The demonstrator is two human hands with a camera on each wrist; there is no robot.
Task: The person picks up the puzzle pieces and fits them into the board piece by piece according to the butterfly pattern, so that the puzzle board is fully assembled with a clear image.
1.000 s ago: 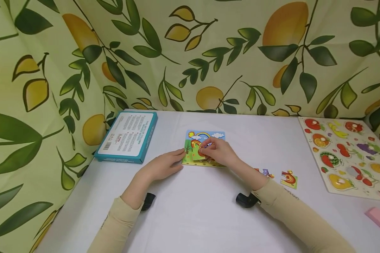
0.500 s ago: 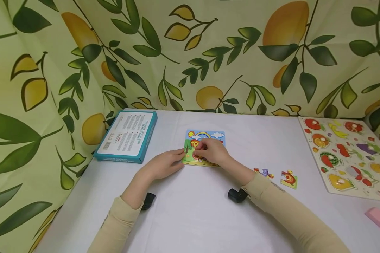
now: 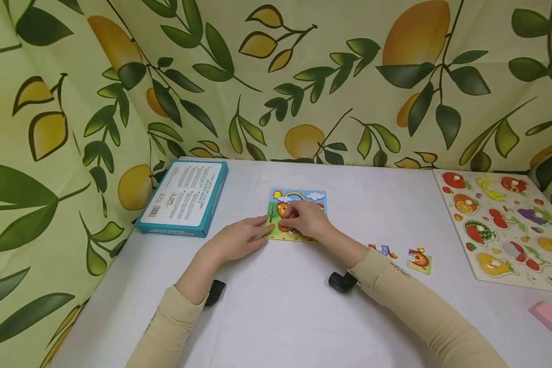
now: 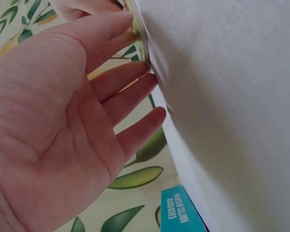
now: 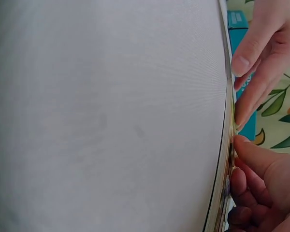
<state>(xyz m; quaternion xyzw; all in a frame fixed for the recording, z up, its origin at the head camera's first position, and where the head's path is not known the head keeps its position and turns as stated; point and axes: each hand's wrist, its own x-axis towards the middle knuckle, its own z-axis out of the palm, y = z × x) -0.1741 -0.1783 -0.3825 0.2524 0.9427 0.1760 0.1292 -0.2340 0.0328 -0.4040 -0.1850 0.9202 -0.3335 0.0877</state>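
Observation:
A jigsaw puzzle board (image 3: 316,196) with a rainbow, clouds and a sun lies on the white table. My left hand (image 3: 239,238) rests at its left edge, fingers loosely extended and fingertips touching it; the left wrist view shows the palm (image 4: 53,111) holding nothing. Over the board's middle, my right hand (image 3: 309,220) pinches a green-and-red puzzle piece (image 3: 282,229) low against the picture, mostly hidden by the fingers. In the right wrist view, the right thumb (image 5: 256,152) and curled fingers meet at the board's surface. Two loose puzzle pieces, one purple (image 3: 385,251) and one red (image 3: 419,260), lie right of the board.
A teal box (image 3: 184,197) lies at the back left. On the right is a fruit puzzle board (image 3: 501,225) with knobs, and a pink block (image 3: 551,319) sits near the right edge. A patterned cloth (image 3: 303,76) hangs behind the table.
My right hand has moved slightly left and down, bringing the raised puzzle piece flat onto the board. The left hand has stayed at the board's edge.

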